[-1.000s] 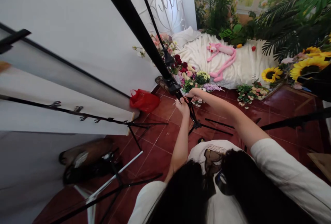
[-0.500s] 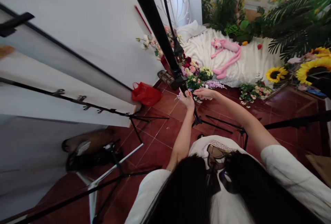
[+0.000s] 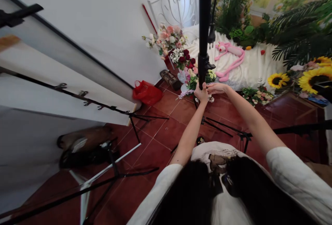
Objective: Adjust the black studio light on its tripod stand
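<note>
A black light stand [image 3: 204,20] rises upright in front of me, with a clamp collar [image 3: 205,63] partway up its pole. My left hand [image 3: 201,93] is wrapped round the pole below that collar, thumb up. Close beside it, my right hand [image 3: 217,88] has its fingers stretched toward the pole and the left hand. Whether its fingertips touch the pole is hard to make out. A dark cable with a plug [image 3: 211,35] hangs just right of the pole, above the hands. The stand's lower part is partly hidden behind my arms.
Bouquets [image 3: 171,39], a red bag [image 3: 147,92] and a pink plush toy [image 3: 230,50] on a white cloth [image 3: 255,67] lie beyond. Sunflowers [image 3: 278,80] are at right. Other stand legs [image 3: 225,126] and a white pole [image 3: 116,162] cross the tiled floor.
The stand's pole has gone from leaning left to nearly upright in view. Both hands have shifted right with it, and my right hand has come closer to the left one.
</note>
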A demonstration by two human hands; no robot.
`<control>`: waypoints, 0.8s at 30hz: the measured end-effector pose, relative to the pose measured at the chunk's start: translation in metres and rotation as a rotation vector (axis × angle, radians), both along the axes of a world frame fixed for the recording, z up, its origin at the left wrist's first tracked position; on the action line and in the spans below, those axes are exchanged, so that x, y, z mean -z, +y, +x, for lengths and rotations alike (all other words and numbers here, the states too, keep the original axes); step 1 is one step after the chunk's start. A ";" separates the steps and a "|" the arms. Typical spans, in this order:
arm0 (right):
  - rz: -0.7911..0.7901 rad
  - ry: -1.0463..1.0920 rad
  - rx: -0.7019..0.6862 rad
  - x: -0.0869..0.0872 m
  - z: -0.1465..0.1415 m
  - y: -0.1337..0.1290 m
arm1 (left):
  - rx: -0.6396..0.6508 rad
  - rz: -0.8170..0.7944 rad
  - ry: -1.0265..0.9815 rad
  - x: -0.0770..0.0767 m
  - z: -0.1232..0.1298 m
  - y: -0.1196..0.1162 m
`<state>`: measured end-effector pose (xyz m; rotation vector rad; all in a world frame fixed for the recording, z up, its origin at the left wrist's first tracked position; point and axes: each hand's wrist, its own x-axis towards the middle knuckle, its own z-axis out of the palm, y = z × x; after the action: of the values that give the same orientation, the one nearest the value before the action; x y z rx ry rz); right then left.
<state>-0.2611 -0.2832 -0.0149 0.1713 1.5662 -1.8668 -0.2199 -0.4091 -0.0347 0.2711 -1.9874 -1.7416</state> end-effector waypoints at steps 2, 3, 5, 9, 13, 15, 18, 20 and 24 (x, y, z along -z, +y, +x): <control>0.050 0.009 0.018 -0.004 0.003 0.009 | 0.022 -0.008 -0.005 -0.004 -0.005 0.011; 0.032 0.044 0.056 -0.007 0.004 0.011 | 0.027 -0.011 -0.002 -0.006 -0.007 0.015; -0.040 0.129 0.124 -0.015 0.002 0.014 | 0.029 -0.013 0.014 -0.010 -0.011 0.017; -0.020 0.181 0.067 -0.034 -0.006 0.009 | 0.060 0.014 0.037 -0.013 -0.014 0.011; 0.091 0.155 -0.024 -0.041 -0.006 -0.004 | 0.077 0.046 0.015 -0.002 -0.002 -0.001; 0.109 0.144 -0.081 -0.037 -0.002 -0.011 | 0.047 0.059 -0.004 0.005 0.007 -0.007; 0.151 0.196 -0.178 -0.034 0.002 -0.017 | -0.001 0.063 0.003 0.011 0.015 -0.015; 0.177 0.308 -0.217 -0.040 0.003 -0.018 | -0.021 0.054 0.027 0.012 0.016 -0.018; 0.086 0.570 -0.163 -0.070 0.014 -0.016 | -0.040 0.034 0.059 0.013 0.012 -0.020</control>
<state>-0.2476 -0.2988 0.0554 -0.4789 1.9641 -1.8086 -0.2084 -0.4288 -0.0479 0.2665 -1.8994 -1.7399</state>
